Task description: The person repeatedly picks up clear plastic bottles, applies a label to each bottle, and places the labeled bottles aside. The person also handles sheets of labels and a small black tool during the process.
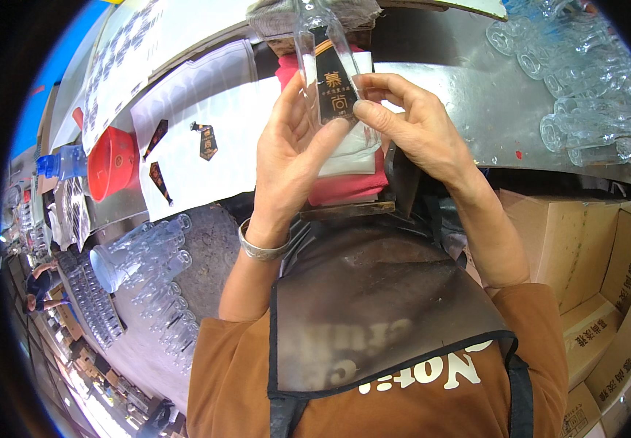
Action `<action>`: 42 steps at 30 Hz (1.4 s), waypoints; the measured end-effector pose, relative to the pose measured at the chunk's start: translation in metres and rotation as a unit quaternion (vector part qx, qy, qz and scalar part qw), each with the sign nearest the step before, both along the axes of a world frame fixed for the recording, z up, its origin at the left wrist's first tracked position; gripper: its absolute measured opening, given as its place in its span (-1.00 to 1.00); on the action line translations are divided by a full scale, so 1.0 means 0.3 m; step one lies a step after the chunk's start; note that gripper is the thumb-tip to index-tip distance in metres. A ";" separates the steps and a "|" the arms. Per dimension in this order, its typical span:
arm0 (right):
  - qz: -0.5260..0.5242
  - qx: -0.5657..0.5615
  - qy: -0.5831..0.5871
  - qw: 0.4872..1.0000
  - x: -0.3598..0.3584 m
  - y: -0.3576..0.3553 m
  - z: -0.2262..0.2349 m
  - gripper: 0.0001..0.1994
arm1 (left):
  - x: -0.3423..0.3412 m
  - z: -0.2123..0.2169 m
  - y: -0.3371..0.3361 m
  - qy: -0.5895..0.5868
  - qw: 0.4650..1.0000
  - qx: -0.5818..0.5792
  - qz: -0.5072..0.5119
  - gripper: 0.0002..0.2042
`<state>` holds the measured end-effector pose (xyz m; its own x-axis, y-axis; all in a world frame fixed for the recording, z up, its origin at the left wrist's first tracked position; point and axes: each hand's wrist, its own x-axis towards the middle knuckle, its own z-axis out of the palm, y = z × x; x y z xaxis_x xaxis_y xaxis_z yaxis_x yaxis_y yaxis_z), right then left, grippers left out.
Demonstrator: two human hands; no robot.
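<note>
A clear glass bottle (pixel 320 44) with a black, gold-printed label (pixel 334 84) lies between my two hands, its neck pointing away from me. My left hand (pixel 286 142) grips the bottle's left side, with the thumb on the glass near the label's lower end. On the other side my right hand (pixel 417 120) is closed round the bottle, its thumb against the label's edge. Under the bottle is a white cloth (pixel 359 164) over a pink-red pad (pixel 348 188). Several dark decal pieces (pixel 207 141) rest on a white sheet (pixel 235 171) to the left.
A red bowl (pixel 111 164) stands left of the sheet. Several clear bottles (pixel 585 124) lie on the metal table at the right. Cardboard boxes (pixel 578 241) stand below it. More bottles (pixel 158 270) are grouped at lower left, and a person (pixel 41 285) is farther off.
</note>
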<state>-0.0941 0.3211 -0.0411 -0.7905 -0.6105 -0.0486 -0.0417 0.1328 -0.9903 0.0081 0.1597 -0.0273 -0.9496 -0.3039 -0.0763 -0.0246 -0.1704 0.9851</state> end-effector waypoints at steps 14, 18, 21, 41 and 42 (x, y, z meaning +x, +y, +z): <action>0.046 -0.005 -0.072 0.996 -0.011 0.011 0.033 -0.54 | -0.001 0.004 0.007 -0.008 1.000 0.011 0.021 -0.31; 0.057 -0.032 -0.150 0.986 -0.022 0.018 0.063 -0.54 | -0.006 0.012 -0.032 -0.019 1.000 0.005 0.017 -0.39; 0.058 -0.029 -0.145 0.987 -0.028 0.015 0.052 -0.55 | -0.024 0.014 -0.043 0.001 0.998 -0.041 0.041 -0.41; 0.046 0.021 -0.054 0.997 -0.041 0.004 0.052 -0.60 | -0.129 0.058 -0.072 0.068 0.900 -0.429 0.032 -0.47; 0.047 0.016 -0.061 0.997 -0.042 0.005 0.048 -0.61 | -0.129 0.057 -0.072 0.067 0.901 -0.427 0.032 -0.47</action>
